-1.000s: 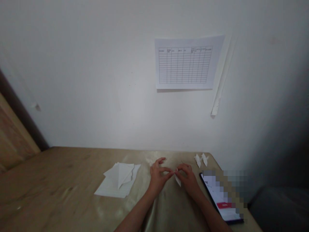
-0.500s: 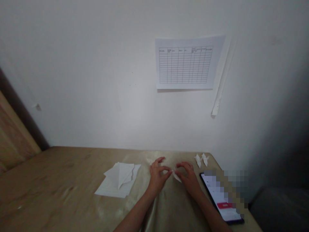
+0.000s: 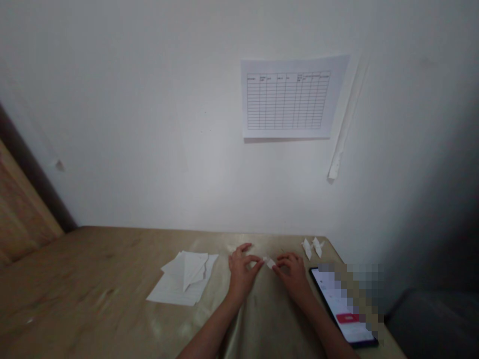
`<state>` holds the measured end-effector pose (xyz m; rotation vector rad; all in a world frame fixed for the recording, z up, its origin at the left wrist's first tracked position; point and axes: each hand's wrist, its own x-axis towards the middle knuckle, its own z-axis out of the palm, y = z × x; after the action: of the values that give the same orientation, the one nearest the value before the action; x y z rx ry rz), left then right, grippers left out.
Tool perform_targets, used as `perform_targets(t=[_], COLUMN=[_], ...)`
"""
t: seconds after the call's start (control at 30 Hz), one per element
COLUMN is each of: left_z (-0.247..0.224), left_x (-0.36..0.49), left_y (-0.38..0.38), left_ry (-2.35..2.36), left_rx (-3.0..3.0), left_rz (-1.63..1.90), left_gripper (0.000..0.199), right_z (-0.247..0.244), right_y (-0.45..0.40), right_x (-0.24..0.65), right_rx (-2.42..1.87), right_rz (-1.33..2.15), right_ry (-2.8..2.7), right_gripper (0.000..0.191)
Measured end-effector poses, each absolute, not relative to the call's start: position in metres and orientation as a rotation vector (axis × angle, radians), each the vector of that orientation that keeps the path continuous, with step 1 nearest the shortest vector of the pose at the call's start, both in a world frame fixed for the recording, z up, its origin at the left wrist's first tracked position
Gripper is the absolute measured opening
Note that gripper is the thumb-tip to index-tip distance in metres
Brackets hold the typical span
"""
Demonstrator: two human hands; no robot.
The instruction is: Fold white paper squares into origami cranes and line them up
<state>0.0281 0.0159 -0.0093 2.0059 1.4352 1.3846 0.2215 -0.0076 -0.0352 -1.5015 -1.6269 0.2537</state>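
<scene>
Between my two hands is a small folded piece of white paper [image 3: 269, 262], held just above the table. My left hand [image 3: 244, 265] pinches its left end between thumb and index finger, with the other fingers raised. My right hand [image 3: 291, 271] grips its right end with thumb and fingertips. Too small to make out are the paper's exact folds. Two little folded paper figures, one [image 3: 307, 249] beside the other [image 3: 318, 247], lie beyond my right hand near the table's far right corner.
Left of my hands lies a pile of white paper sheets [image 3: 175, 289], a folded one on top. A phone [image 3: 329, 294] with a lit screen, partly pixelated, rests by my right forearm. The table [image 3: 93, 279] meets a wall bearing a printed chart [image 3: 288, 99].
My hands have moved slightly apart, the left a little leftward. The folded paper has turned and now shows more of its surface between my fingertips.
</scene>
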Motion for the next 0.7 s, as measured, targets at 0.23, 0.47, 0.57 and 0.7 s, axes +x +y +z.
perform_targets(t=[0.23,0.47,0.57,0.7], left_z=[-0.01,-0.007,-0.005,-0.005], left_x=[0.029,0.021,0.02,0.02], left_y=[0.015,0.022,0.02,0.016], left_ry=[1.437,1.506,1.522,1.536], left_rx=[2.048,2.084,2.127,2.149], left_rz=[1.312,1.192,1.071,0.918], left_gripper=[0.005,0.013,0.017,0.026], right_z=[-0.035,-0.032,-0.03,-0.029], right_y=[-0.005,-0.01,-0.014,-0.016], right_x=[0.226,0.228,0.227,0.225], right_rx=[-1.46,-1.391,-1.353,-1.309], right_rz=[0.341,0.474,0.519,0.547], right_ry=[-1.554,-1.598,-1.64,-1.668], right_gripper=[0.022,0.023,0.022,0.021])
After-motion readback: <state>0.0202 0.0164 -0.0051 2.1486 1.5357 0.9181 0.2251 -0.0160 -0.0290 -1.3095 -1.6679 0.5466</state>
